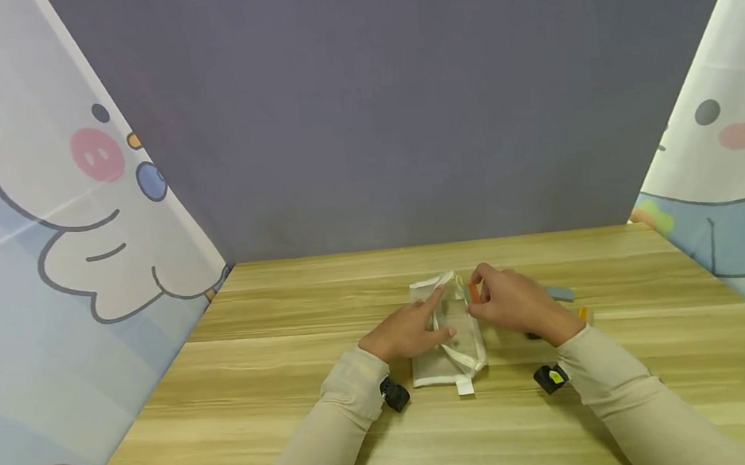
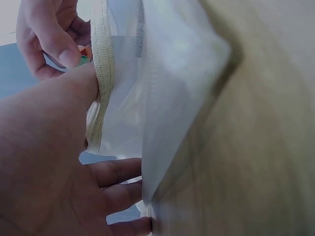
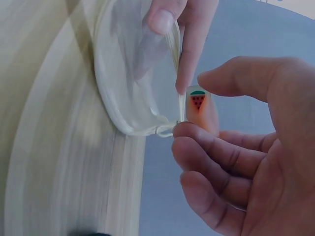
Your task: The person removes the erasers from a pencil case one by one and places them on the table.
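A whitish mesh zip pouch (image 1: 428, 370) lies on the wooden table with its mouth spread apart on the right side. My left hand (image 1: 408, 330) rests over the pouch, thumb and index finger extended against one zip edge (image 2: 102, 73). Between the thumb and fingers of my right hand (image 1: 516, 300) is a small translucent orange block (image 3: 201, 109) with a watermelon-slice print; its exact kind is unclear. The block is beside the pouch's mouth, close to the zip end. In the left wrist view, my right fingers hide most of the block (image 2: 84, 51).
Right of my right hand lie a flat grey-blue piece (image 1: 559, 294) and a small orange piece (image 1: 583, 313). A dark item (image 1: 534, 336) is partly hidden under that wrist. A grey panel (image 1: 363, 116) stands behind the table, with cartoon-printed sheets at both sides.
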The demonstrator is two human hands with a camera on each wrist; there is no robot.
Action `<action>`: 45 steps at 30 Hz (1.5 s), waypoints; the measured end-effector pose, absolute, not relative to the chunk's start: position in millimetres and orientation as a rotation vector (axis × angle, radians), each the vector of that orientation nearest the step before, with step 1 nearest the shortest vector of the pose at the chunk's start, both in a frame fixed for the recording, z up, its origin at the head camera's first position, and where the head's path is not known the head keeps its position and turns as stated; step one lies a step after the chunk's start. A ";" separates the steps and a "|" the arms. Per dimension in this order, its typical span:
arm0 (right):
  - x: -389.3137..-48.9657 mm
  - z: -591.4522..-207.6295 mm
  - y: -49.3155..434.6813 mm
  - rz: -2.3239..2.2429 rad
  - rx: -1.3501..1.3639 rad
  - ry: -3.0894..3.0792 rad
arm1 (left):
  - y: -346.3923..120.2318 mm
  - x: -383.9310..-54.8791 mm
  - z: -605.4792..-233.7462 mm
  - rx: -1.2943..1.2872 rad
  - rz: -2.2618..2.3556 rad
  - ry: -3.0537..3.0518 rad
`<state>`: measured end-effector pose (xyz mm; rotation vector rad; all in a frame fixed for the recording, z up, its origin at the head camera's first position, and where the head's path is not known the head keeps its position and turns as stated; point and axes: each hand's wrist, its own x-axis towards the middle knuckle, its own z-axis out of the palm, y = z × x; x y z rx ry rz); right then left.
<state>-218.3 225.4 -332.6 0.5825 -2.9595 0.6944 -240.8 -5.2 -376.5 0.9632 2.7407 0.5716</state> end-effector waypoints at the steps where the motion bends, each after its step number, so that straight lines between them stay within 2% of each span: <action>1: -218.6 -332.6 226.4 0.699 0.581 -2.957 | -5.6 -240.8 -376.5 0.958 0.569 2.742; 30: -197.8 -343.8 250.7 0.688 0.531 -2.916 | -10.4 -241.7 -380.2 0.977 0.585 2.759; 45: -189.1 -339.8 264.7 0.604 0.679 -2.905 | -6.1 -238.5 -381.5 0.953 0.614 2.761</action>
